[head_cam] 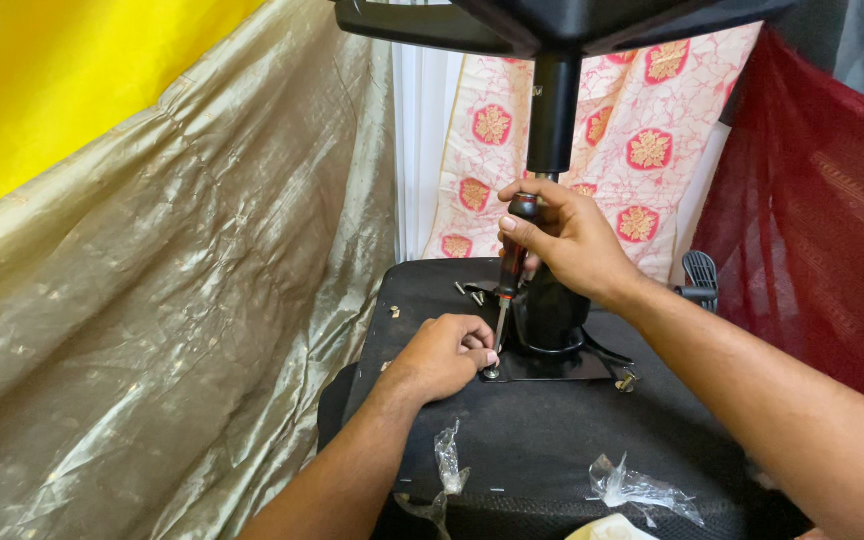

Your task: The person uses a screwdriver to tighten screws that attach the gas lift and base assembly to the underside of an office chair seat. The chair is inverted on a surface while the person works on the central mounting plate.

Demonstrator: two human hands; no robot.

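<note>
Head view, only one I've got: right hand (572,240) wraps the top of a red-and-black-handled screwdriver (512,262), fingers closed tight round the handle. Shaft runs near vertical, tilted slightly, tip pointing down and a bit left onto a small silver screw (492,374) at the front-left corner of the flat black metal mounting plate (552,365). Left hand (447,355) sits low on the black fabric underside of an upturned chair seat (552,440), fingers curled in, fingertips pinching at the screw right where the tip meets it. So the screw lies straight below the right hand's grip, along the tool's long axis; I judge the left hand the nearer one, touching it or just beside it.

Black gas-lift column (552,110) rises from the plate just right of the screwdriver, up to the black chair base (552,20) at frame top. Second silver screw (627,380) lies loose at the plate's right corner. Two crumpled clear plastic bags (642,490) rest on the seat nearer me. Gold, yellow, red and patterned cloths hang behind.
</note>
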